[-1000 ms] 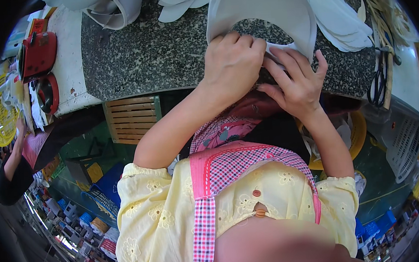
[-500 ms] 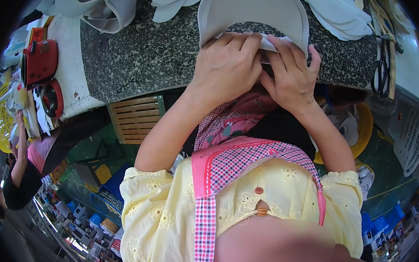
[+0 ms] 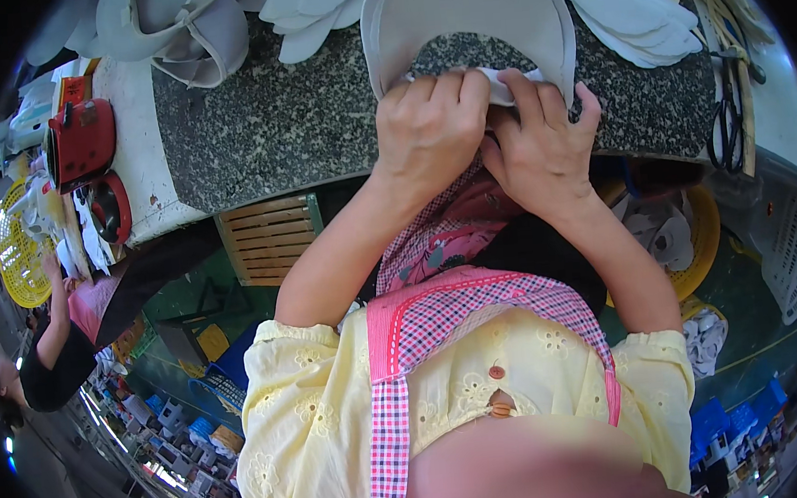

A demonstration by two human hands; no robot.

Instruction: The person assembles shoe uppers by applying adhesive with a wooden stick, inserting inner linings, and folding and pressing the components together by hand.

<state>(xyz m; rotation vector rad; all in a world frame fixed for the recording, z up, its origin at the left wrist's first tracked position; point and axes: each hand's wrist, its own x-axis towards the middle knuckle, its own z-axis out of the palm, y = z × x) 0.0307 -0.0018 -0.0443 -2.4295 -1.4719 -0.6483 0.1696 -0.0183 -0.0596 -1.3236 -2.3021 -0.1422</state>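
Observation:
A pale grey sun visor [image 3: 468,5] lies at the near edge of the dark speckled worktop, its brim pointing away from me. My left hand [image 3: 433,120] is closed over the left part of its near band, knuckles up. Bent over the band's right part are the fingers of my right hand [image 3: 540,139], with the little finger lifted. Between the hands a bit of white band [image 3: 498,87] shows; the fingertips and the rest of the band are hidden.
Stacks of white brim-shaped pieces [image 3: 628,11] lie beyond, with more visors [image 3: 200,40] at the far left. Black scissors [image 3: 726,125] rest at the right edge. A red box-shaped thing [image 3: 83,143] stands at left. Another person [image 3: 47,361] works at far left; a yellow basket [image 3: 704,234] sits below.
The whole view has shifted slightly, so worktop things appear lower. My left hand's fingers have curled tighter on the visor's band; my right hand keeps its place on it.

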